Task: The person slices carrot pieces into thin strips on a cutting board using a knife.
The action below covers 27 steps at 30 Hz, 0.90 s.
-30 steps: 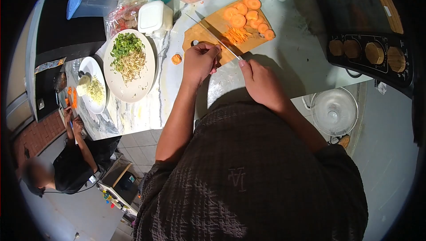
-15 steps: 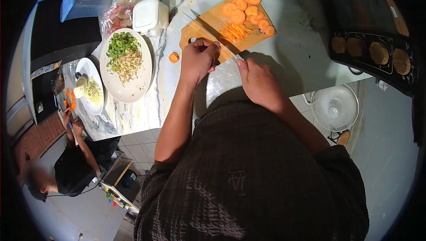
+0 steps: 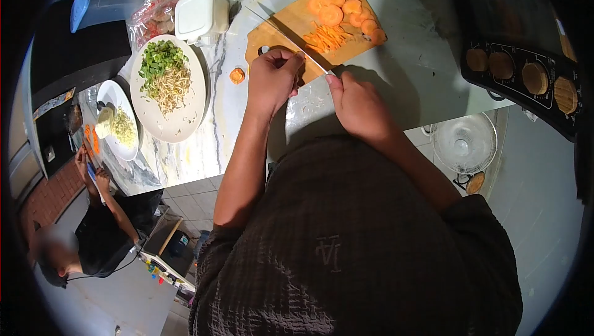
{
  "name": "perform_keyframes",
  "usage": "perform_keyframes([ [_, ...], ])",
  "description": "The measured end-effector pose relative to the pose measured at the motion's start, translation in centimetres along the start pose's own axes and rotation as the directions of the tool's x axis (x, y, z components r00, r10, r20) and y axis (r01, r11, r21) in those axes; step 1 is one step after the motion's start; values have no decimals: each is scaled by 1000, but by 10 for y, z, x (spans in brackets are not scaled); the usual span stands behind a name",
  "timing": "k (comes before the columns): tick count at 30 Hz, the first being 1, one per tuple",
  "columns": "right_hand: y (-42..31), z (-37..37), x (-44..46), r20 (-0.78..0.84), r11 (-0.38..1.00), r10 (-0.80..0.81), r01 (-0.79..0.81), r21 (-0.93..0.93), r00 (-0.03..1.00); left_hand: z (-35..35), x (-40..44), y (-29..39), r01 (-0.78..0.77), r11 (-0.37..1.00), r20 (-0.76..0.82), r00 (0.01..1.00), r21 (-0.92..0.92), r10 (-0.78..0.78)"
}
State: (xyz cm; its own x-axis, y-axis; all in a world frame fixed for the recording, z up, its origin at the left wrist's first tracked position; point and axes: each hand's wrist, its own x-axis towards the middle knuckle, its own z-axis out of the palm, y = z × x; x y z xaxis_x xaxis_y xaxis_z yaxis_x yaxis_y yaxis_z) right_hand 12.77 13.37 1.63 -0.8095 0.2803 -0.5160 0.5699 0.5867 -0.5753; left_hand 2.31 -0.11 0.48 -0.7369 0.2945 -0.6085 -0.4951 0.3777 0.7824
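Observation:
My right hand (image 3: 362, 106) is closed round the handle of a knife (image 3: 289, 43), whose long blade lies slantwise over the wooden cutting board (image 3: 291, 21). Close to the blade, my left hand (image 3: 272, 82) has its fingers bent and pressed together at the board's near edge. What those fingers hold, if anything, is hidden under them. Beyond the blade sits a small heap of carrot strips (image 3: 327, 38). Round carrot slices (image 3: 331, 15) lie overlapping at the board's far right. A carrot end piece (image 3: 237, 76) rests on the counter left of the board.
Left stand an oval plate (image 3: 139, 82) of chopped greens and sprouts, a smaller white plate (image 3: 106, 88) and a white-lidded container (image 3: 195, 14). A knobbed appliance (image 3: 513, 70) is at right. A co-worker's hands (image 3: 93, 169) work at the counter's far left, near carrot pieces.
The whole view has shifted slightly. My hands and the knife keep nearly the same place over the board. The co-worker's hands have moved a little.

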Motion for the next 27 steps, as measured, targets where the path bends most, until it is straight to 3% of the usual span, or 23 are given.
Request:
perform_keyframes([
  [11, 17, -3, -3, -81, 999, -32, 29, -45, 996, -2, 3, 0, 14, 999, 14, 1000, -47, -13],
  [16, 17, -4, -4, -84, 995, -54, 61, 79, 995, -1, 0, 3, 26, 998, 13, 1000, -52, -25],
  [20, 14, -6, -4, -60, 993, -79, 85, 88, 995, -4, 0, 0, 16, 993, 46, 999, -116, -11],
  [27, 12, -5, -8, -63, 989, -105, 111, 94, 992, -2, 1, -1, -2, 998, 40, 999, -60, 5],
])
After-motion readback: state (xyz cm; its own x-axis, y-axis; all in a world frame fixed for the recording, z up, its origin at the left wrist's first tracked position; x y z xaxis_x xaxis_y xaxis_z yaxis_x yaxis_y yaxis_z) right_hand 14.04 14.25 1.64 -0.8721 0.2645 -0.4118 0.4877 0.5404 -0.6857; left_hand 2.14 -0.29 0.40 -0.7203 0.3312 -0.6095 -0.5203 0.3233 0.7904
